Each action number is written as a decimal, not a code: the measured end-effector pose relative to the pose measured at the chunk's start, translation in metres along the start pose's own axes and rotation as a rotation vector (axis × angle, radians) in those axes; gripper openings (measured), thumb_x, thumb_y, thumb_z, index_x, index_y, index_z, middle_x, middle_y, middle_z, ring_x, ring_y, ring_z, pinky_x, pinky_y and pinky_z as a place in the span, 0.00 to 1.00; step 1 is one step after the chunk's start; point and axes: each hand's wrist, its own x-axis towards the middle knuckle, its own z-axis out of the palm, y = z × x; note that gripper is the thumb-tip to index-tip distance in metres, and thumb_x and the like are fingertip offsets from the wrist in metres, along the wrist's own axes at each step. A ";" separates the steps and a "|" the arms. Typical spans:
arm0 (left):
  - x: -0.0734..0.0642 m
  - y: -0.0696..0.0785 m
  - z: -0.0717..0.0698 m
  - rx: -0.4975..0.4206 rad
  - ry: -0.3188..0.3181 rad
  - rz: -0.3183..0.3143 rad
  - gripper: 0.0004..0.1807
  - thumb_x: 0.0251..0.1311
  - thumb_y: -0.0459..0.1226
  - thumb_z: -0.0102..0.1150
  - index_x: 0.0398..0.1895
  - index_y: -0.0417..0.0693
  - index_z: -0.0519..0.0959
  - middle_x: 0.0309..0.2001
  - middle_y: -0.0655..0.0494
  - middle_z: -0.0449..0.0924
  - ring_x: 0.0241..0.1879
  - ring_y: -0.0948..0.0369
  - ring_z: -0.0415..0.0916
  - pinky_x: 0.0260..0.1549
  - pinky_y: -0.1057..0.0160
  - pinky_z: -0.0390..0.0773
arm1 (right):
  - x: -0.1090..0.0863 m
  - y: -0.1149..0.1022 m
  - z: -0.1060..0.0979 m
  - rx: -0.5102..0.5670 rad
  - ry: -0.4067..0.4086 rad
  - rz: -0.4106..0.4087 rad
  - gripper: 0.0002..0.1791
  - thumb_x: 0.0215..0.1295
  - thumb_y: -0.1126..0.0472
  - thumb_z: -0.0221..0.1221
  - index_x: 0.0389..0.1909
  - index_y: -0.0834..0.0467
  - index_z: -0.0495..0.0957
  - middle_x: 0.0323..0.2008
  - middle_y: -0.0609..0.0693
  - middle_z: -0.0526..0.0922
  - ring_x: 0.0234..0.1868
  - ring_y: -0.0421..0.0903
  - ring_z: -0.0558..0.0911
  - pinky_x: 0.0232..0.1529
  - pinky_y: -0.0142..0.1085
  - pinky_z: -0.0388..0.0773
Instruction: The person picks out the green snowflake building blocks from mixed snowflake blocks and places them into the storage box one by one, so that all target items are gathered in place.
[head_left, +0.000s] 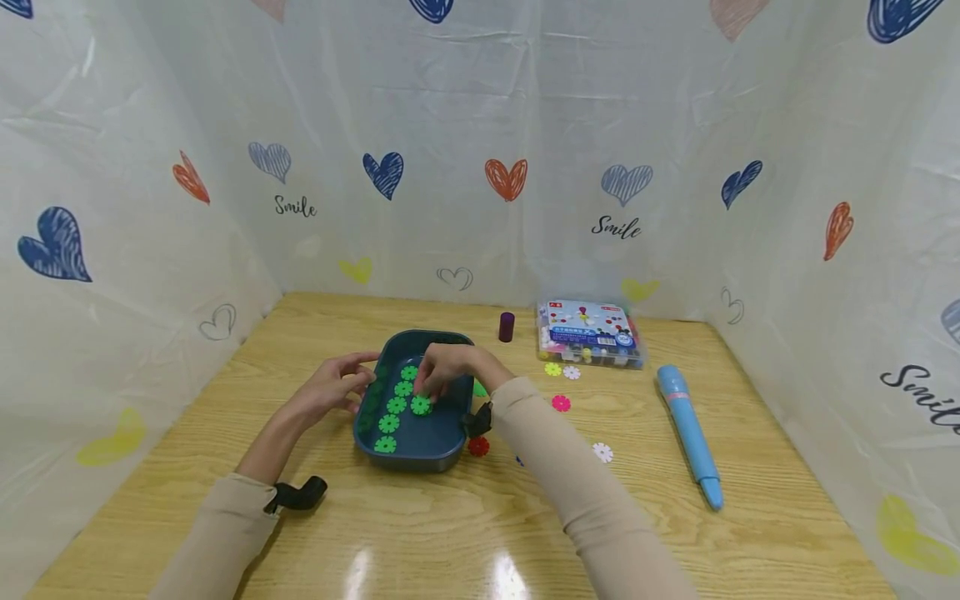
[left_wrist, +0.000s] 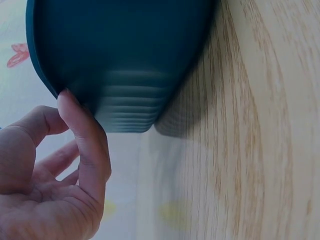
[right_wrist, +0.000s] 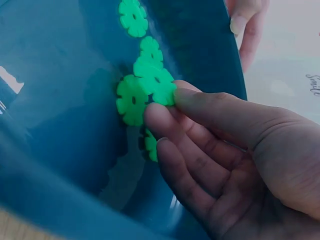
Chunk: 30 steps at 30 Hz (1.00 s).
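A dark blue plastic basin (head_left: pixel 442 446) stands on the table. Inside its left half, several green flower-shaped discs (head_left: pixel 396 405) lie in a row. My right hand (head_left: pixel 442 369) reaches into the basin and pinches a green disc (right_wrist: pixel 159 82) between thumb and fingers; in the right wrist view this disc overlaps others beneath it. My left hand (head_left: pixel 336 386) holds the basin's left rim, with one digit (left_wrist: pixel 82 127) against the outer wall and a fingertip (right_wrist: pixel 238 24) at the rim.
Right of the basin lie loose discs: red (head_left: pixel 478 447), pink (head_left: pixel 561 403), yellow (head_left: pixel 552 369) and white (head_left: pixel 602 452). A clear box (head_left: pixel 590 335) of colored pieces and a small purple cylinder (head_left: pixel 506 327) stand at the back. A blue pen-shaped object (head_left: pixel 690 435) lies at right.
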 end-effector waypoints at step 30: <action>-0.001 0.001 0.000 0.012 0.003 -0.007 0.29 0.71 0.34 0.48 0.74 0.43 0.60 0.47 0.40 0.72 0.35 0.58 0.74 0.25 0.65 0.81 | 0.008 -0.009 0.011 -0.053 -0.109 0.047 0.08 0.68 0.64 0.59 0.39 0.59 0.86 0.31 0.48 0.86 0.32 0.41 0.84 0.48 0.41 0.83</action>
